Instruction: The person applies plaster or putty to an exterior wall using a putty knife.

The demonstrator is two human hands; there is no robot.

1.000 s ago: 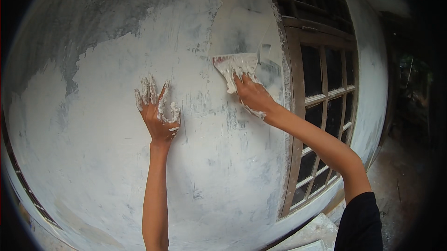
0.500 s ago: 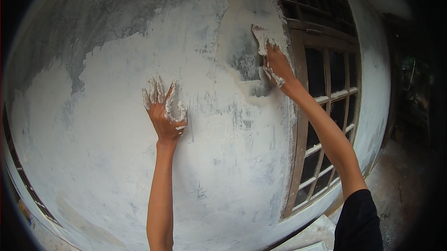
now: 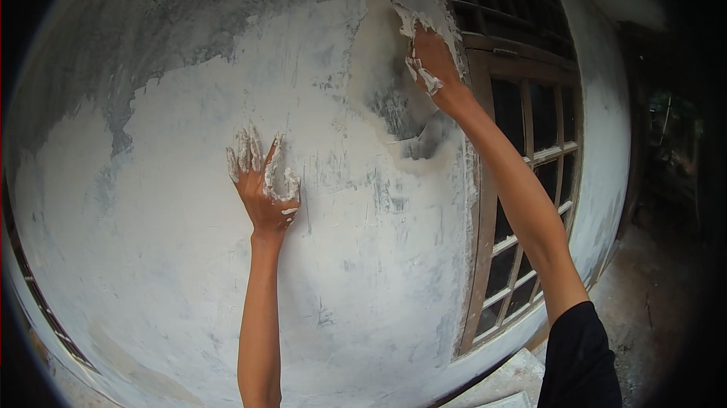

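My left hand (image 3: 265, 196) is raised before the white-smeared wall (image 3: 174, 256), fingers spread and thickly caked with white putty. Whether its palm touches the wall I cannot tell. Higher and to the right, my right hand (image 3: 435, 63) is closed around a putty scraper (image 3: 407, 20), mostly hidden by the hand and clotted with white putty. More putty clings to the side of that hand. The scraper is at the wall, at the upper part of a damp-looking beige putty patch (image 3: 371, 29). Below the hand, dark grey (image 3: 395, 109) shows through the patch.
Right of the patch stands a brown wooden window frame (image 3: 478, 181) with dark panes and white-spotted bars. Bare grey wall (image 3: 174, 14) spans the upper left. A pale slab (image 3: 507, 381) lies low on the right, and a barred opening (image 3: 38, 294) edges the far left.
My right hand has moved up and slightly left along the wall with the scraper, uncovering more of the patch below. My left hand has barely shifted.
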